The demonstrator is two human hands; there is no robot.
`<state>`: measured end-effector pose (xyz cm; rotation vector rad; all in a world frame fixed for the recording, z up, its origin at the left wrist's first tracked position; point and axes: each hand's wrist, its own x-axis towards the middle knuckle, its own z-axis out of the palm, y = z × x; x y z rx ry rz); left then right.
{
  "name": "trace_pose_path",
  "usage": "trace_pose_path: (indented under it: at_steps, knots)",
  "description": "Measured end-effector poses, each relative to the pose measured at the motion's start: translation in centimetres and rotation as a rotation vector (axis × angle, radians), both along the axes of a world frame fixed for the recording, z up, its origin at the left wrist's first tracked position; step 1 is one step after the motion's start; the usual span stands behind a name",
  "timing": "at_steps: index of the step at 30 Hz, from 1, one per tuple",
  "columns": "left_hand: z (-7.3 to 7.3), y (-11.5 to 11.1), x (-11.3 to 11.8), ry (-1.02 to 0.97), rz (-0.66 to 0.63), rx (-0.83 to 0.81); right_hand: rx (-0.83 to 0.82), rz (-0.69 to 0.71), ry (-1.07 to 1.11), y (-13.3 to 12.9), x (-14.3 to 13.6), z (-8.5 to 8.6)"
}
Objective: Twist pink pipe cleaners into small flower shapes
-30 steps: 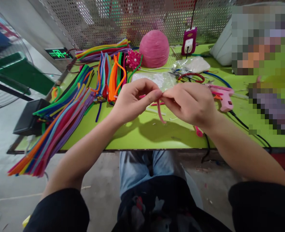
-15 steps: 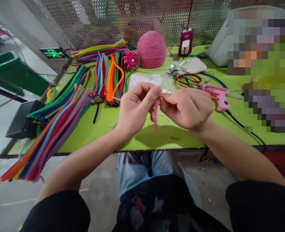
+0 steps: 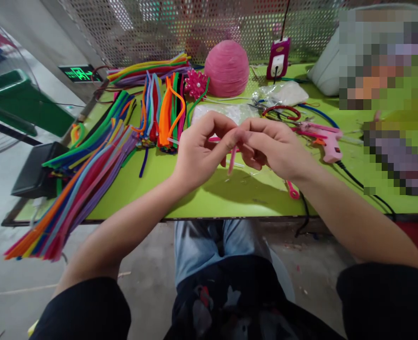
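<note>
Over the middle of the green table, my left hand (image 3: 204, 148) and my right hand (image 3: 274, 146) meet at their fingertips, both closed on a pink pipe cleaner (image 3: 232, 161). One end of it hangs down between them, and a bit of pink shows behind my left fingers. The rest is hidden by the fingers. Behind my hands lies a clear plastic bag (image 3: 209, 112). A pink loop-ended piece (image 3: 293, 190) shows below my right wrist.
Bundles of coloured pipe cleaners (image 3: 88, 177) cover the left, beside a black box (image 3: 41, 170). A pink ball (image 3: 226, 68) and a pink flower (image 3: 196, 84) stand at the back. A pink glue gun (image 3: 331, 144) with a cord and red-handled pliers (image 3: 283, 112) lie right.
My right hand has turned and its fingers now meet my left fingertips. The hanging pink end looks shorter. The pink loop-ended piece has come into view, and the whole view has shifted slightly.
</note>
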<state>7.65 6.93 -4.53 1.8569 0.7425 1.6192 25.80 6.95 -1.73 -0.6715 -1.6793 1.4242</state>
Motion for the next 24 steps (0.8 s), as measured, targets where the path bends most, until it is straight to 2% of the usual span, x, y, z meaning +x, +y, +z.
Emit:
trace_pose_path:
  at_steps: [4,8,11,14,18,24]
  knots:
    - [0.7,-0.4,-0.4,0.137,0.021,-0.105,0.041,-0.049,0.03,0.2,-0.1,-0.3]
    - [1.3,-0.3,-0.7,0.356,0.053,-0.012,0.104,-0.078,-0.012,0.3,-0.1,-0.6]
    - [1.4,-0.2,-0.8,0.424,0.024,0.002,0.191,-0.126,-0.025,0.1,-0.1,-0.6]
    - [1.4,-0.4,-0.8,0.413,-0.016,-0.084,0.439,-0.229,-0.173,-0.2,0.2,-0.4]
    - [1.5,-0.6,-1.0,0.371,-0.133,-0.217,0.938,-0.367,-0.438,-0.1,1.1,-0.3]
    - [1.9,-0.5,-1.1,0.337,-0.203,-0.3,1.434,-0.429,-0.54,0.8,1.9,-0.5]
